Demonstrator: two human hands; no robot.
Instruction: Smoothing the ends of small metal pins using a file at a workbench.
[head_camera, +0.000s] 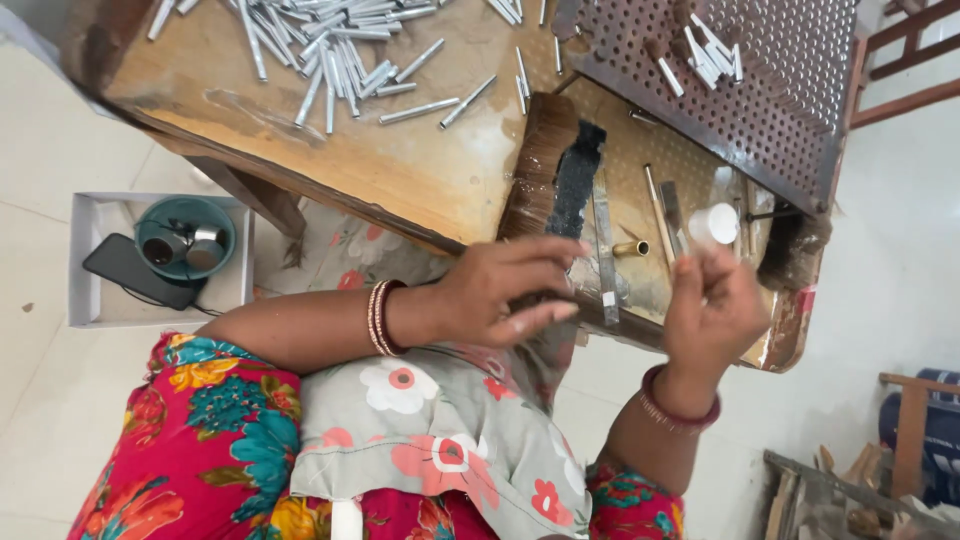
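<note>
Pile of metal tubes (330, 50) cut by top edge, right hand (712, 310) fingertips blurred, its grip unclear, perforated tray (790, 90) partly out of frame
</note>
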